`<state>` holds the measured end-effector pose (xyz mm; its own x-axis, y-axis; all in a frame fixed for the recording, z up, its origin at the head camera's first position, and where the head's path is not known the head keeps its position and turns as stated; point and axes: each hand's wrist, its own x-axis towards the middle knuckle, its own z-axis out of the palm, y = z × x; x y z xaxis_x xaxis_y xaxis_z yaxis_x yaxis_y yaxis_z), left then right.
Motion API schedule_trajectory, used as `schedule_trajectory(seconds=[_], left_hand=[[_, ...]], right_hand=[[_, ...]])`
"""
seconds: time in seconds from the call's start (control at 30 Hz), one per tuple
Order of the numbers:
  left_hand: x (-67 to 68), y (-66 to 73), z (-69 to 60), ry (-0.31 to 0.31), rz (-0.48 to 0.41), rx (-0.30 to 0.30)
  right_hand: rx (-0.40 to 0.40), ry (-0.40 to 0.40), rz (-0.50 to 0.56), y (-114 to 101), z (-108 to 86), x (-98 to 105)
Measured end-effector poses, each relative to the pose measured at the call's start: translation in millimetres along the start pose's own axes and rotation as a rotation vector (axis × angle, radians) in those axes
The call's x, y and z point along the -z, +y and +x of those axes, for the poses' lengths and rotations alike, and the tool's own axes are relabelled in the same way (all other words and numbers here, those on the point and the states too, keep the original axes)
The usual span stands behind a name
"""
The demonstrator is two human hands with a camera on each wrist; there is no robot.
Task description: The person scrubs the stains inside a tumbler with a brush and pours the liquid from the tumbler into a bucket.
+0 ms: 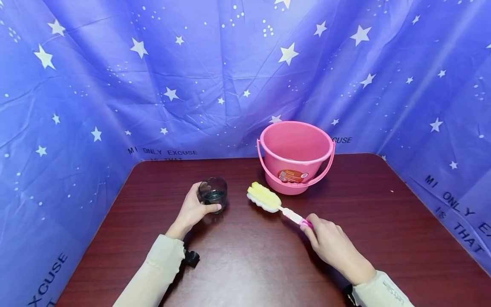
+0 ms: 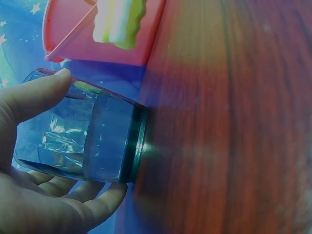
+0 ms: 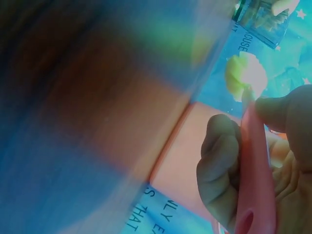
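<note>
In the head view my left hand [image 1: 194,208] grips a dark see-through glass cup [image 1: 214,191], thumb across its near side and fingers round the far side. The cup is upright at the tabletop; the left wrist view has its base [image 2: 138,146] at or very near the wood. My right hand [image 1: 330,241] holds a sponge cleaning brush by its pink and white handle [image 1: 293,215], fingers curled round it. The brush's yellow and white sponge head [image 1: 264,197] points left, toward the cup and apart from it. Up close, the pink handle [image 3: 256,170] fills the right palm.
A pink bucket [image 1: 293,177] with its handle hanging at the front stands behind the brush, near the table's back edge. Blue star-patterned cloth [image 1: 215,76] hangs behind and on both sides of the dark red wooden table [image 1: 238,264].
</note>
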<state>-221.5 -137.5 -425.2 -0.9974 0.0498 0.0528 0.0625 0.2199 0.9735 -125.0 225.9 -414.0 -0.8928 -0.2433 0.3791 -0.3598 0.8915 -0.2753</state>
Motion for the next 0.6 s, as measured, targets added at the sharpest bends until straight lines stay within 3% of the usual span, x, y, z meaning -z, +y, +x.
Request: schedule_trajectory(seconds=[0.6], left_hand=[[-1.2,-0.2,0.6,0.004,0.003,0.005]], right_hand=[[-0.015,-0.013,-0.009,-4.5,-2.8,-0.5]])
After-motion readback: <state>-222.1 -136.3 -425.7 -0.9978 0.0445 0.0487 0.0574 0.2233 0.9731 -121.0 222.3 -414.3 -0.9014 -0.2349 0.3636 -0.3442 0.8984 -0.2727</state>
